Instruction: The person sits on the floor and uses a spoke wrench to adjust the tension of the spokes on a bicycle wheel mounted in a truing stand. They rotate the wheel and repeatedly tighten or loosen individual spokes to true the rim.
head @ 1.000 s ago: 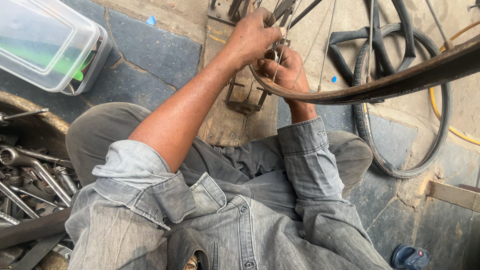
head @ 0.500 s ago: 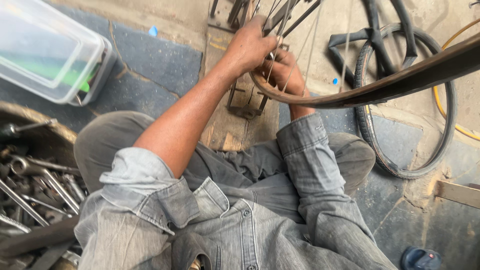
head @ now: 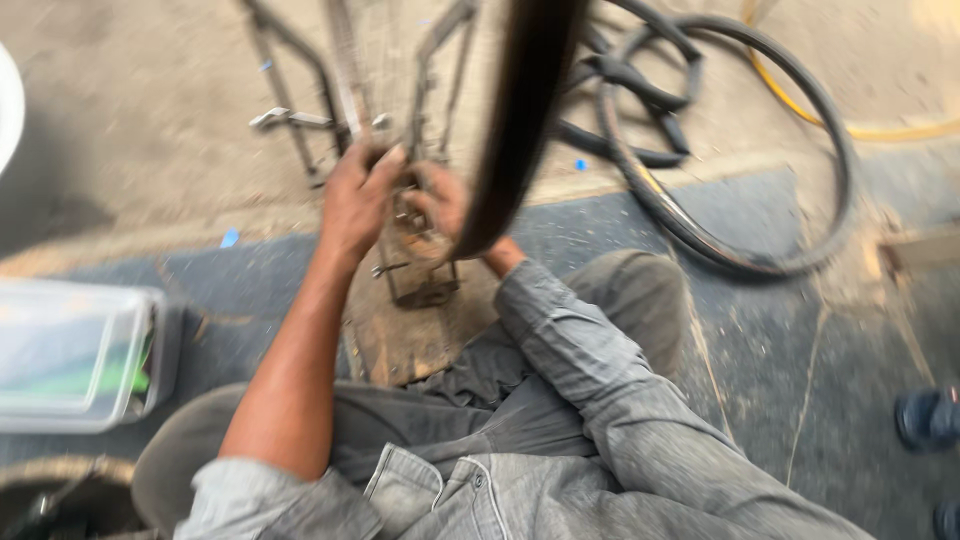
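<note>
A bicycle wheel stands in a metal frame (head: 300,120) on the ground before me, its dark tyre and rim (head: 520,120) running up across the view. My left hand (head: 355,200) is curled around the parts near the wheel's middle. My right hand (head: 445,205) is closed on the same spot from the other side, partly hidden behind the tyre. The picture is blurred, so the small part between my fingers cannot be made out. A rusty metal stand (head: 420,285) sits just under my hands.
A loose black tyre (head: 760,190) and a strip of rubber tube lie on the ground at the right, with a yellow hose (head: 850,125) behind. A clear plastic box (head: 75,355) stands at the left. A blue shoe (head: 925,415) shows at the right edge.
The view has swung, so the wheel now stands upright in the picture and the plastic box has dropped to lower left. Both hands stay on the wheel's middle.
</note>
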